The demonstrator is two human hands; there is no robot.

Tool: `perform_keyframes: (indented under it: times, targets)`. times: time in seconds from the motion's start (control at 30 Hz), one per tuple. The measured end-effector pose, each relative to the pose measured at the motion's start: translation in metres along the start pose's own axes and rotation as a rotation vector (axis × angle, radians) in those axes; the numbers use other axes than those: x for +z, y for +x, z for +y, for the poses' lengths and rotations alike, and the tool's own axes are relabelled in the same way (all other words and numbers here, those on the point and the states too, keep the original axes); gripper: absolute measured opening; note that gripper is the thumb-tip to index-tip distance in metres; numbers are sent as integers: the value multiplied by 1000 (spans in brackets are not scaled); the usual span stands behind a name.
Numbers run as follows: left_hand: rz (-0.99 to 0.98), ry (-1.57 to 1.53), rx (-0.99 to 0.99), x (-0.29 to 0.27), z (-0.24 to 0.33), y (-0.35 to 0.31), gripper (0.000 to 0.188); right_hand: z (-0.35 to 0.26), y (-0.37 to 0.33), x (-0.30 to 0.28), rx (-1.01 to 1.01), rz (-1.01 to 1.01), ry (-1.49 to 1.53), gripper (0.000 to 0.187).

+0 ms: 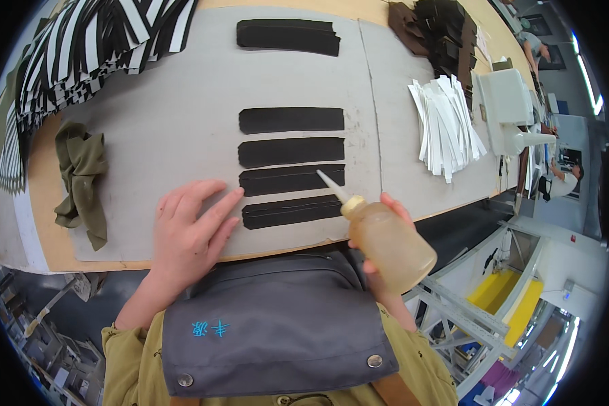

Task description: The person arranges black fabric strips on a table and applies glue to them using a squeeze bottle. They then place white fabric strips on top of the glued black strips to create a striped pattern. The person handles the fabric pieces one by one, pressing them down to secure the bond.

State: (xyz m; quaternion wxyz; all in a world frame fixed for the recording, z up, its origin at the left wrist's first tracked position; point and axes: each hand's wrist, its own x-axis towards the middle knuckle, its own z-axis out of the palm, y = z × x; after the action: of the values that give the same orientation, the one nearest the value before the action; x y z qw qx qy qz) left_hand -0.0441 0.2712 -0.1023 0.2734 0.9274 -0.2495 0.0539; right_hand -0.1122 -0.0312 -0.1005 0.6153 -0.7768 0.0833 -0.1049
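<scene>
My right hand (398,207) is wrapped round a translucent squeeze bottle (394,245) holding yellowish-brown liquid. The bottle tilts so its pale pointed nozzle (333,185) meets the upper edge of a black strip (284,181), toward that strip's right end; whether it touches is hard to tell. My left hand (193,227) rests open on the table, its index fingertip at the left end of the same strip. Nearest me lies another black strip (291,212) with a thin line along it. Beyond are two more, a black strip (291,152) and a farther black strip (291,120).
Overlapping black pieces (287,37) lie at the grey table's far side. White strips (446,128) are piled right, below dark brown pieces (440,34), beside a white container (506,98). Olive cloth (81,176) and black-and-white striped pieces (101,40) lie left. People are at far right.
</scene>
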Motion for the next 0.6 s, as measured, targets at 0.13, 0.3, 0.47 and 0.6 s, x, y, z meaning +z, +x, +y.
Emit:
perform_keyframes:
  times: [0.13,0.3,0.47,0.6]
  targets:
    - [12,-3,18,0,2,2,33,-9,1,-2,141,218,207,128]
    - [23,29,18,1,3,2,31,-2,1,-10,152,229,225,128]
    - [28,40,16,0,3,2,33,0,-3,-7,150,196,220,126]
    - [47,31,26,1,0,1,34,-2,-3,1,197,108,268,125]
